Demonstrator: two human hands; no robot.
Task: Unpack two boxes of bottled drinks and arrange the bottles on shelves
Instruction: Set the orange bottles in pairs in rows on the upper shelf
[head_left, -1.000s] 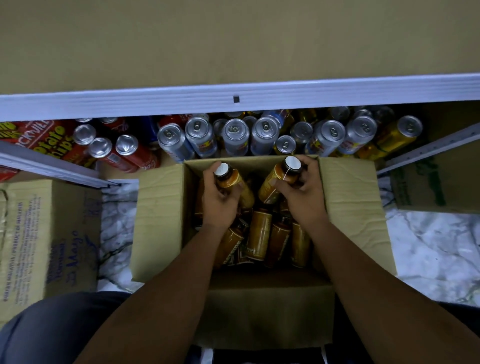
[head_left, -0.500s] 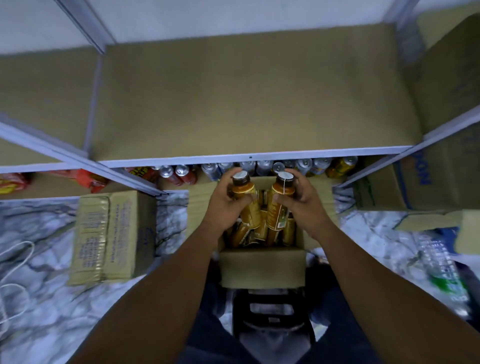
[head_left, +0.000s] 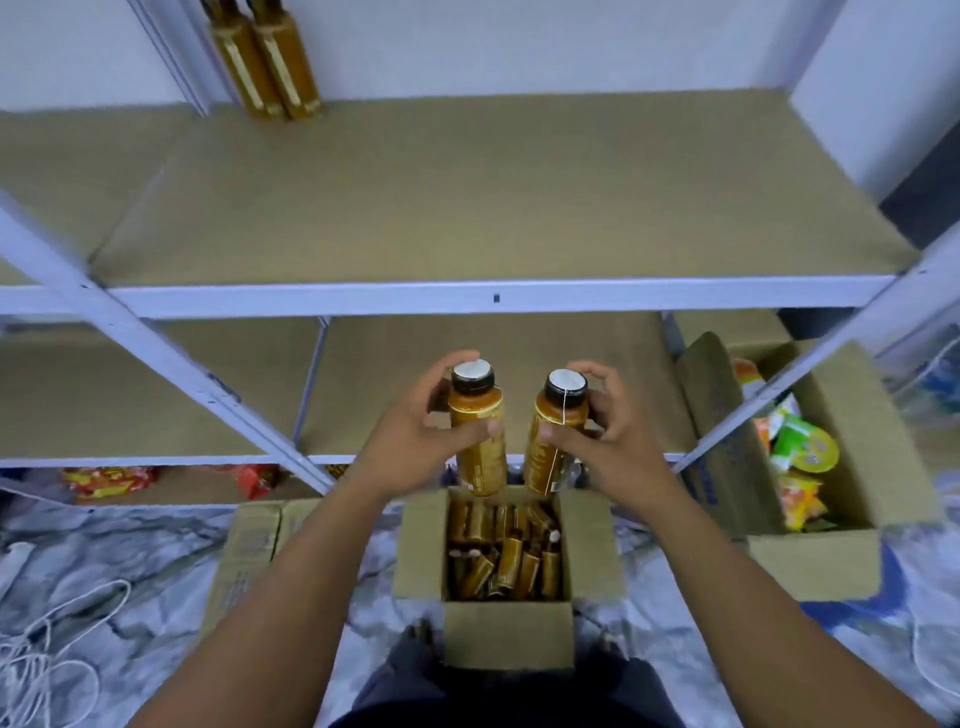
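My left hand (head_left: 415, 441) grips an amber bottle (head_left: 477, 441) with a black cap. In my right hand (head_left: 602, 447) is a second amber bottle (head_left: 551, 441), held the same way. Both bottles are upright, raised above the open cardboard box (head_left: 421, 551) on the floor. Several more amber bottles (head_left: 504, 556) lie jumbled inside it. Two amber bottles (head_left: 265, 67) stand at the back left of the upper shelf (head_left: 493, 208). Behind my hands runs the lower shelf (head_left: 395, 353), bare where it shows.
A closed carton (head_left: 249, 561) lies left of the open box. At the right, an open box (head_left: 831, 551) holds snack packets (head_left: 795, 447). White shelf posts (head_left: 156, 332) slant across the left. White cord (head_left: 47, 654) lies on the marble-patterned floor.
Both hands lifted their bottles out of the box and up toward the shelves. My view rose from the box to the shelving, so the cans on the bottom shelf are out of sight.
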